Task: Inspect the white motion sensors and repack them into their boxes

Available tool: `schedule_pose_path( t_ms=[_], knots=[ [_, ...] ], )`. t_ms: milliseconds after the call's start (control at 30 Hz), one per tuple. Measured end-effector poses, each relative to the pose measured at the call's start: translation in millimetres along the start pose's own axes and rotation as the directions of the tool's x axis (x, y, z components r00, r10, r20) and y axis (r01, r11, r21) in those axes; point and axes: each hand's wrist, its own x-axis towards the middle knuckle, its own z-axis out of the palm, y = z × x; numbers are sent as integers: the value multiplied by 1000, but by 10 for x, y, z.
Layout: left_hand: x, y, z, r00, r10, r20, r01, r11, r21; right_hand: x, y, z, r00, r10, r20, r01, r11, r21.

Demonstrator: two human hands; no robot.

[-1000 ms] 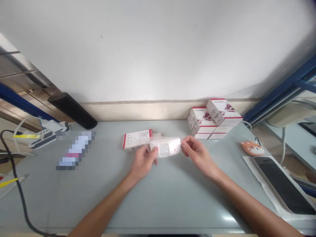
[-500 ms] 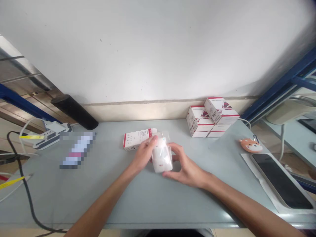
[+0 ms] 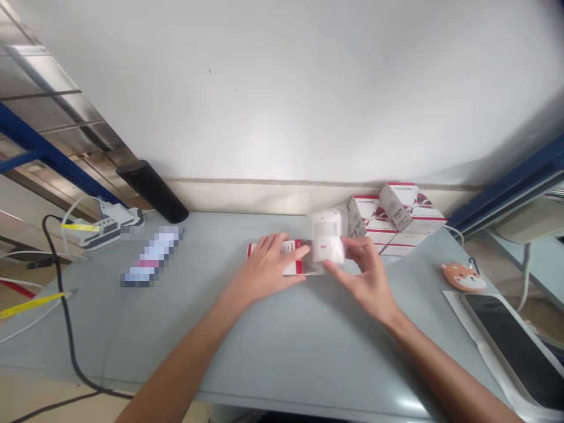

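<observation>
My right hand holds a small white device in a clear plastic bag, raised a little above the table, with fingers pinched round its lower part. My left hand lies over a flat white box with red ends on the grey table, fingers curled on its top. The box sits just left of and under the bagged device.
A stack of white and red boxes stands at the back right by the wall. An orange animal-shaped trinket and a phone on a white sheet lie at the right. A power strip, cables and a black cylinder are at the left.
My right hand has taken the bagged device alone and lifted it up and to the right. My left hand let go of it and came down on the red-and-white box.
</observation>
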Motion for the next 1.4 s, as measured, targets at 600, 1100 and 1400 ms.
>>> schedule_pose_path(
  t_ms=[600, 1100, 1400],
  knots=[
    [-89, 418, 336, 911, -104, -400, -104, 879, -465, -86, -106, -19, 854, -467, 230, 520, 790, -326],
    [-91, 436, 539, 884, -138, -446, -208, 739, -641, -58, -301, -198, 708, -484, 515, 706, 506, -495],
    [-103, 392, 576, 772, 20, -635, -298, 894, -335, -100, -394, -126, 704, -510, 494, 709, 482, -514]
  ],
)
